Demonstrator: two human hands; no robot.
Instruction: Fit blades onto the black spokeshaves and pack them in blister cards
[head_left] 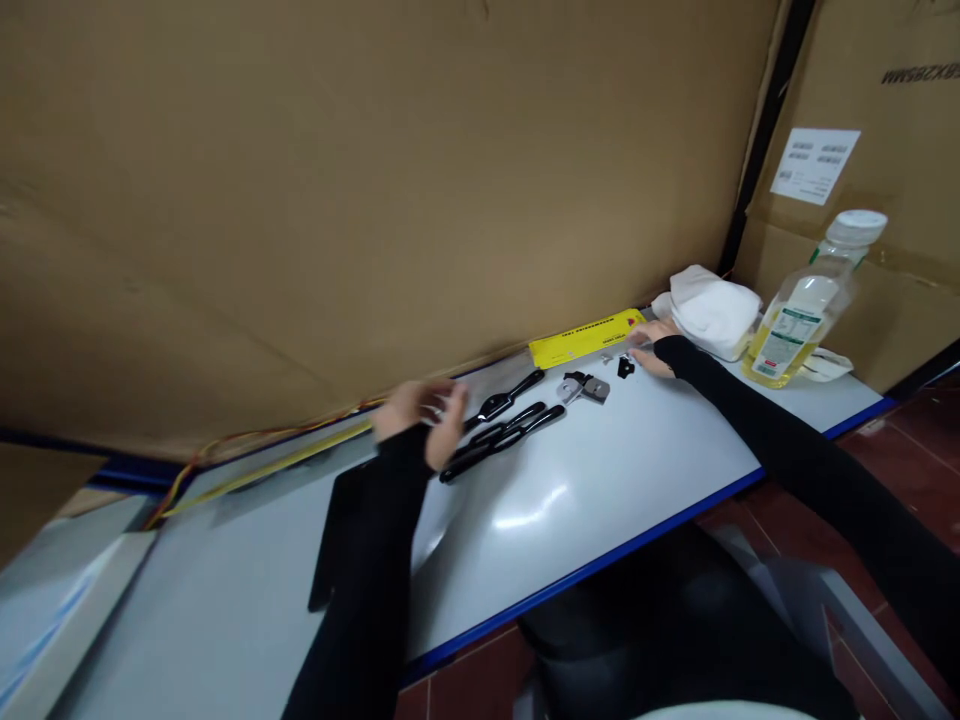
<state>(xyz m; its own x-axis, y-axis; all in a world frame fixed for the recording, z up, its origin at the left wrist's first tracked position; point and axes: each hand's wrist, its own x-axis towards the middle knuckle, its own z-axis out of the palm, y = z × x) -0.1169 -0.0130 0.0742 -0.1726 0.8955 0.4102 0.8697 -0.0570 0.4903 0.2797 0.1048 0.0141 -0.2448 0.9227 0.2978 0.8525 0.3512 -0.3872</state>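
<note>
Your left hand [424, 420] hangs blurred just beside the black handles [502, 432] on the white table [637, 470]; whether it grips anything cannot be told. Your right hand [651, 345] rests with fingers stretched out, clasping nothing, near the small metal parts [585, 388] by the yellow strip [585, 338]

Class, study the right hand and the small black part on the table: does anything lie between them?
Nothing visible does. The small black part lies right beside the right hand; the metal pieces lie beyond it, the yellow strip behind.
</note>
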